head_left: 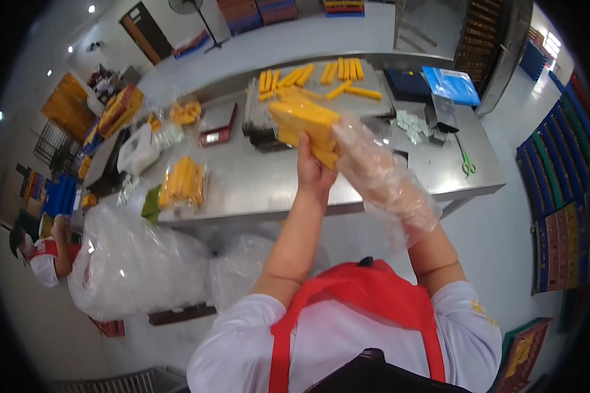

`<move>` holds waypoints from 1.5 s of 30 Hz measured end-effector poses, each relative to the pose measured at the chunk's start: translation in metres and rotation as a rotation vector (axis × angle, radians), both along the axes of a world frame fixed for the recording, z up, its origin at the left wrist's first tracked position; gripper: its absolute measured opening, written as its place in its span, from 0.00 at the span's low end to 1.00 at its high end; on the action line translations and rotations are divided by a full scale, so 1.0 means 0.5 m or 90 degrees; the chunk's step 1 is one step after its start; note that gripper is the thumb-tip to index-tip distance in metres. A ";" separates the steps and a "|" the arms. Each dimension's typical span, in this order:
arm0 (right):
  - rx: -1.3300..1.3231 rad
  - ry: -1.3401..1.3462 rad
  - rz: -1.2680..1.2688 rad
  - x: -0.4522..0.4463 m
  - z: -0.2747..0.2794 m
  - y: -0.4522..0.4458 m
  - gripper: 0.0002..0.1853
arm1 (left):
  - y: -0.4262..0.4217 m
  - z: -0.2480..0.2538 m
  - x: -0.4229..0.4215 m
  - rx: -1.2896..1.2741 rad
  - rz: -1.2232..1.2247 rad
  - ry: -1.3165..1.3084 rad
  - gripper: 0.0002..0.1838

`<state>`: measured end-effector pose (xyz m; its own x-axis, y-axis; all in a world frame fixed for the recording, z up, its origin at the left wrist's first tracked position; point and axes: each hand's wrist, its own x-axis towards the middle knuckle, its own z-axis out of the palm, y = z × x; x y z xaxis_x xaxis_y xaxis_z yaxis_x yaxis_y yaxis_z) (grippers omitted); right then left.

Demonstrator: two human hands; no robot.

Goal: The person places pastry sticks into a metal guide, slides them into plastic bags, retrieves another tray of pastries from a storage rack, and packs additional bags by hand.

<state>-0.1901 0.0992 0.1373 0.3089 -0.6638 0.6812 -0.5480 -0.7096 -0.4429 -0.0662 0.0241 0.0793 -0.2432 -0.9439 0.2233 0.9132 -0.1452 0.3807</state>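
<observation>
Above the steel table I hold up a clear plastic bag of yellow sticks (298, 119). My left hand (313, 175), bare, grips the bag from below with the thumb up along its side. My right hand (354, 141), inside a loose clear plastic glove, is closed at the bag's right end; its fingertips are partly hidden. Behind the bag, loose yellow sticks (351, 69) lie in groups on a stack of grey trays (367, 103). A filled bag of yellow sticks (183, 181) sits at the table's left front.
On the steel table (439, 173) are green-handled scissors (467, 164), small silvery packets (411, 126), a blue-and-white pack (451, 85) and a small scale (216, 131). Large clear plastic bags (137, 262) stand at front left. Another person (46, 255) works far left. Stacked crates (557, 164) line the right.
</observation>
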 end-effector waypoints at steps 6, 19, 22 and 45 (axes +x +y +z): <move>0.200 -0.161 0.113 -0.003 0.059 0.014 0.15 | 0.007 -0.020 0.003 -0.021 0.016 0.117 0.30; -0.149 0.095 0.423 0.130 0.052 -0.204 0.08 | 0.228 -0.055 0.198 -0.121 0.429 -1.055 0.50; 0.078 0.061 0.447 0.211 0.050 -0.194 0.05 | 0.203 -0.034 0.259 -0.249 0.718 -1.340 0.59; 0.978 -0.694 0.576 0.767 -0.205 -0.356 0.28 | -0.231 -0.051 0.998 0.069 0.271 -1.469 0.52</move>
